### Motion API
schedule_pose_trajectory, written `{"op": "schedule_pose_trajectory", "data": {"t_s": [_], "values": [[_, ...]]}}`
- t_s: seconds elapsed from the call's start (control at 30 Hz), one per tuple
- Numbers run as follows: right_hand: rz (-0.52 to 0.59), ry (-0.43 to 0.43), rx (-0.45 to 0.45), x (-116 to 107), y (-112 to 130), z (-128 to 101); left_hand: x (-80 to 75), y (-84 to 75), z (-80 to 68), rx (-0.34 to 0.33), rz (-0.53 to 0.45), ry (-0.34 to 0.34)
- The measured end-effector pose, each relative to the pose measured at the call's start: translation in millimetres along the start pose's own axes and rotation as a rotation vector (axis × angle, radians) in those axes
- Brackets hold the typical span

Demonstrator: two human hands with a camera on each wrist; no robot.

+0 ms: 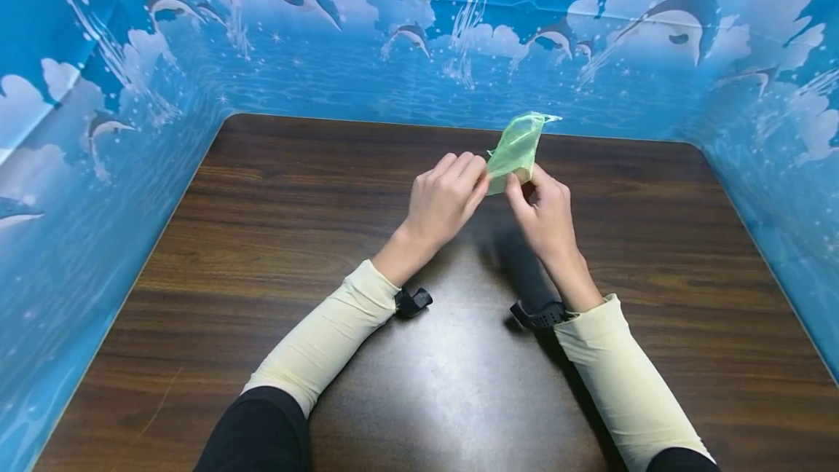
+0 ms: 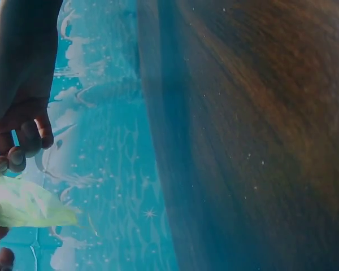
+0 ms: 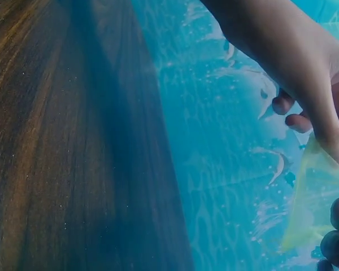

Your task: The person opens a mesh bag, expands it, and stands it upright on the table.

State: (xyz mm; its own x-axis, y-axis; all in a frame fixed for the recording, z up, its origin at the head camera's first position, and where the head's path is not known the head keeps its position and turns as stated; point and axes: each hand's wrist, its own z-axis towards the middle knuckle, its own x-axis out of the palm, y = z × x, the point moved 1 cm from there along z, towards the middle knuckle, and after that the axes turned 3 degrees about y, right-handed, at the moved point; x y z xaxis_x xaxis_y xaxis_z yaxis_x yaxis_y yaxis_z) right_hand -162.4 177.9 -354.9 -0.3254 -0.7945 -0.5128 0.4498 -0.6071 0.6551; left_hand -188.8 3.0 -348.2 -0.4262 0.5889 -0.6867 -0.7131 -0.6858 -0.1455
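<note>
A sheer, pale green piece of thin plastic film (image 1: 518, 146), possibly a small bag, is held up over the far part of the table. My left hand (image 1: 444, 197) pinches its left edge, with the fingers bent and their tips partly hidden. On the other side, my right hand (image 1: 547, 215) grips the lower right part between thumb and fingers. A crumpled corner of the film points up and to the right. In the left wrist view the film (image 2: 34, 204) hangs between both hands; the right wrist view shows it as a creased, see-through sheet (image 3: 313, 195).
The dark wood-grain table (image 1: 275, 253) reflects a bright glare near its front. Blue cloth (image 1: 393, 71) printed with dolphins and waves rises behind it and along both sides. A black band (image 1: 540, 315) sits on the right wrist, another device (image 1: 413, 302) on the left.
</note>
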Motion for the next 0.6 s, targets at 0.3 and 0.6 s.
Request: {"op": "schedule_pose_trajectory", "data": {"t_s": [0.3, 0.6], "values": [[-0.057, -0.028, 0.004, 1.8, 0.6, -3.3, 2.4, 5.0, -3.1, -0.069, 0.025, 0.135], [-0.266, -0.117, -0.124, -0.5, -1.2, -1.4, -1.7, -0.5, -2.2, 0.117, 0.192, 0.081]]}}
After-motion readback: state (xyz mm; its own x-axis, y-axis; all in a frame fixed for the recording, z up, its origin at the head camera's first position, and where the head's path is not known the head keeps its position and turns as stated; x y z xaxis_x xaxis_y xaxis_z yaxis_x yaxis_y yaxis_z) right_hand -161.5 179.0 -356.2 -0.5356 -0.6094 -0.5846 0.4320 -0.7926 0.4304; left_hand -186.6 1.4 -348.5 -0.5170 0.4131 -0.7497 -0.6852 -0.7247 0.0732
